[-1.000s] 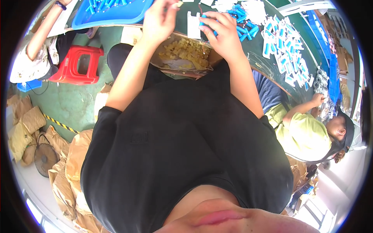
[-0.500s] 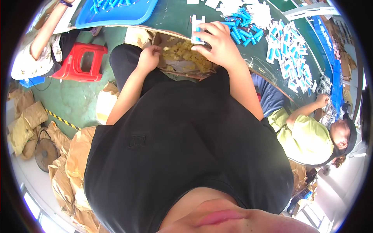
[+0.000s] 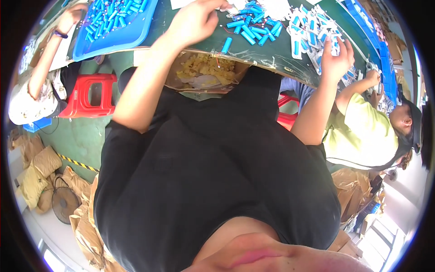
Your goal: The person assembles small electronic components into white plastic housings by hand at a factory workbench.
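Note:
My left hand (image 3: 195, 22) reaches over the green table to a pile of blue battery cells (image 3: 258, 29) with thin wires. Its fingertips are pinched together at the pile's left side, and whatever they hold is too small to make out. My right hand (image 3: 337, 59) is at the heap of white plastic holders with blue cells (image 3: 312, 34), thumb and fingers apart, with no holder plainly gripped. One single blue cell (image 3: 227, 45) lies near the table's front edge, a wire trailing from it.
A blue tray (image 3: 147, 27) of cells stands at the left. Below the table edge is a cardboard box (image 3: 244, 72) with yellow scraps. A co-worker's hand (image 3: 72, 16) is beyond the tray; another co-worker in a yellow-green shirt (image 3: 362, 131) sits at right. A red stool (image 3: 108, 97) stands left.
My right hand has moved right from the table edge to the holder heap; the white holder it held is no longer in it. My left hand has risen from the box to the cell pile.

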Demonstrator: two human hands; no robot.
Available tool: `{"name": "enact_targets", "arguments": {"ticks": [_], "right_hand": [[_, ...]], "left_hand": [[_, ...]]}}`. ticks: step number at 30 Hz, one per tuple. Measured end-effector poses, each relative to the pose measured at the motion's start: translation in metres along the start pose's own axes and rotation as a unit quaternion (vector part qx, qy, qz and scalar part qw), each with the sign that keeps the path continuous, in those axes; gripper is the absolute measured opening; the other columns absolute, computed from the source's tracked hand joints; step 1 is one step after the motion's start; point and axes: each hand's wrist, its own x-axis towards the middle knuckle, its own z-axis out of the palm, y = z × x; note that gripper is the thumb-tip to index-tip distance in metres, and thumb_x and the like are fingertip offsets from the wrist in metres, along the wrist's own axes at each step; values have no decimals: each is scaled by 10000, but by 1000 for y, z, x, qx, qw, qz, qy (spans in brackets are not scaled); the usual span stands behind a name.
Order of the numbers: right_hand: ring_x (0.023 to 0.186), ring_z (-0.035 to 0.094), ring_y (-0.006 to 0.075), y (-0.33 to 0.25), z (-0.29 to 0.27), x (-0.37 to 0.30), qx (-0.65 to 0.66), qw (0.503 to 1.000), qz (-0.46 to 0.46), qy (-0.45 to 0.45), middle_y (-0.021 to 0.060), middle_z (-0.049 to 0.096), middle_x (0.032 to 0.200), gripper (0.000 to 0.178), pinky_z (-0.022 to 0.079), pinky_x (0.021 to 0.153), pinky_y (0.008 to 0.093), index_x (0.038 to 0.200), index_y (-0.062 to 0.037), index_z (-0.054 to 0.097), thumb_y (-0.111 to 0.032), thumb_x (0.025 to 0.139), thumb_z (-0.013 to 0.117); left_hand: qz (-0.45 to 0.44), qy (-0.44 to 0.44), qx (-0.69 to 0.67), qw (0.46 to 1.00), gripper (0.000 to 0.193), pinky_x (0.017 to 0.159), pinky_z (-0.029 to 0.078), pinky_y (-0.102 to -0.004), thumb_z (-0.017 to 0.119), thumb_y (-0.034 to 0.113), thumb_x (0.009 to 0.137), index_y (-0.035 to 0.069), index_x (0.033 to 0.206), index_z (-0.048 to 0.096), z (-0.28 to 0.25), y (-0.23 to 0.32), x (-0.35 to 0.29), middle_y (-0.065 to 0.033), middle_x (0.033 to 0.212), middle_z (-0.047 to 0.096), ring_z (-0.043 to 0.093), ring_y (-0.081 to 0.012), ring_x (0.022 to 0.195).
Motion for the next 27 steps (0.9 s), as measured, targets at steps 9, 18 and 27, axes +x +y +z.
{"name": "enact_targets", "arguments": {"ticks": [9, 18, 27], "right_hand": [[1106, 733, 342, -164, -23, -44, 495, 828, -118, -236, 125, 743, 1233, 319, 607, 959, 425, 1191, -89, 757, 33, 914, 660], [988, 670, 306, -211, 3, -76, 508, 806, -180, -243, 55, 699, 1120, 271, 595, 842, 415, 1113, -91, 758, 1, 858, 762], [806, 653, 171, -202, 0, -74, 599, 751, 29, -277, 80, 657, 1006, 226, 527, 692, 301, 1201, -35, 696, -7, 979, 721]], "left_hand": [[149, -211, 223, 940, 565, 1014, 546, -467, 663, 94, 880, 153, 1442, 675, 57, -50, 90, -159, 1206, 756, 693, -341, 1188], [186, -95, 261, 943, 478, 1029, 513, -437, 664, 125, 878, 114, 1356, 690, 35, -51, 62, -116, 1108, 698, 649, -304, 1167], [32, -68, 116, 990, 321, 924, 630, -405, 736, -20, 815, 81, 1118, 775, -19, -3, -75, -82, 1239, 730, 742, -312, 1089]]}}
